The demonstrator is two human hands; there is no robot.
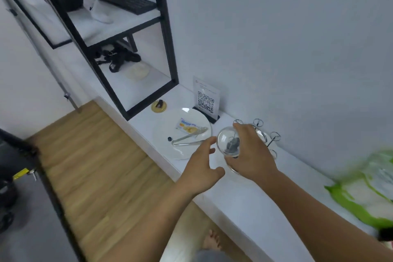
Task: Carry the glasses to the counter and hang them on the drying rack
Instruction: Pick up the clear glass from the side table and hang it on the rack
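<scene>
My right hand [252,154] grips a clear drinking glass [227,141] tipped on its side, its round mouth facing me, just above the white counter [244,200]. Directly behind the hand stands a wire drying rack [274,136] with looped tips; another glass seems to hang on it, partly hidden by my fingers. My left hand [202,166] hovers open a little left of the glass, fingers spread, holding nothing.
A white plate [161,134] with clear tongs [187,139] and a snack packet lies left of the rack. A QR-code stand [205,101] leans at the wall. A black-framed shelf [136,49] rises at the left; a green-and-white bag [365,189] lies at the right.
</scene>
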